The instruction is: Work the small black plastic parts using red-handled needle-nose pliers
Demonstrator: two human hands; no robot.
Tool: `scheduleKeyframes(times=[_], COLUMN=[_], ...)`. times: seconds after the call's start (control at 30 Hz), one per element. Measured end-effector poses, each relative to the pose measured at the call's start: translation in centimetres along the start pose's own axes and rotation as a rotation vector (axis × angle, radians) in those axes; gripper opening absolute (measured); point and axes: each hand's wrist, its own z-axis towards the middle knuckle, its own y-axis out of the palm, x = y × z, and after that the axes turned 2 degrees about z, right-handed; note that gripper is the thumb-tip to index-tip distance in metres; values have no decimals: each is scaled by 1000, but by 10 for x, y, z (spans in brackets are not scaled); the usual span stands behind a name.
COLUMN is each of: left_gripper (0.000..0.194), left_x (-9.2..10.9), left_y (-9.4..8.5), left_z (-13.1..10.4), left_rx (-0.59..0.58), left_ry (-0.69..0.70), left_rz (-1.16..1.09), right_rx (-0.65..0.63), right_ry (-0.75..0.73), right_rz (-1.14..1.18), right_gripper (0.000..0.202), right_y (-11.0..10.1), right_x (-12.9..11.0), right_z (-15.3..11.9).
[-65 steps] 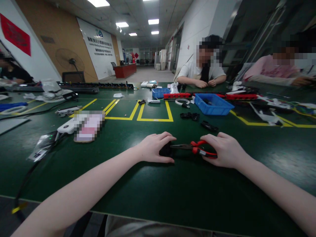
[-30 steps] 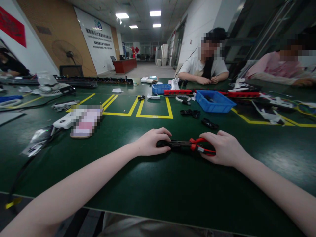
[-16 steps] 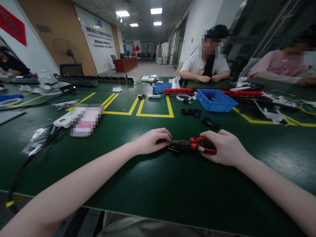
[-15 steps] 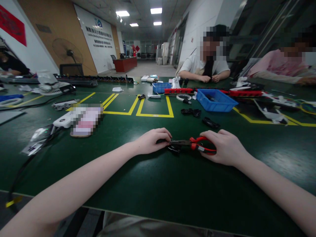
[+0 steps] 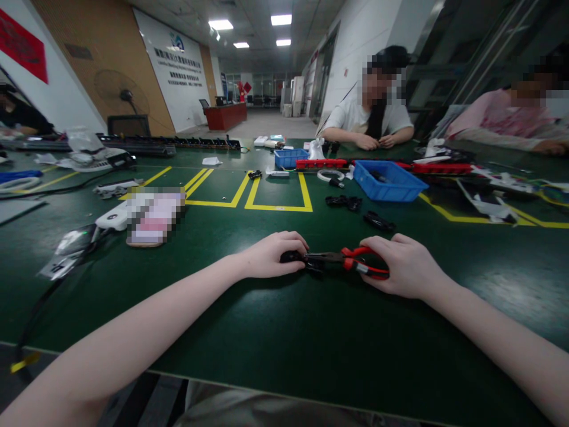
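Head view: right hand (image 5: pixel 406 267) holds pliers (image 5: pixel 349 264) well apart from table's near edge (image 5: pixel 249 388).

Bare from the hand to near the elbow, the left forearm (image 5: pixel 169 314) narrows at the wrist (image 5: pixel 242 265), where a tiny dark spot (image 5: pixel 249 261) shows. The right forearm (image 5: pixel 493 326) is bare too, with the same smooth taper. Left hand (image 5: pixel 271 255) and right hand (image 5: pixel 402 267) are bare, with slender fingers (image 5: pixel 296 238); nails are too small to make out. Dull greyish-beige cloth (image 5: pixel 267 410) covers the lap, softly creased.
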Motion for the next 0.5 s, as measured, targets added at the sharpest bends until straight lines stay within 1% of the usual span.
scheduleKeyframes(times=[0.07,0.13,0.3,0.5], left_gripper=[16,18,15,14], left_x=[1,1,-1,-4], left_y=[-2,-4,-2,0], left_z=[-1,-2,-1,0], left_rx=[-21,-28,-29,-21], left_ry=[-2,-9,-31,-24], left_rz=[-7,-17,-22,8], right_rx=[-13,-29,-61,-75], right_ry=[9,23,54,62], right_rz=[6,9,24,49], right_gripper=[37,39,41,39], right_y=[0,1,2,-1], right_x=[0,0,-1,-6], right_z=[0,1,1,3])
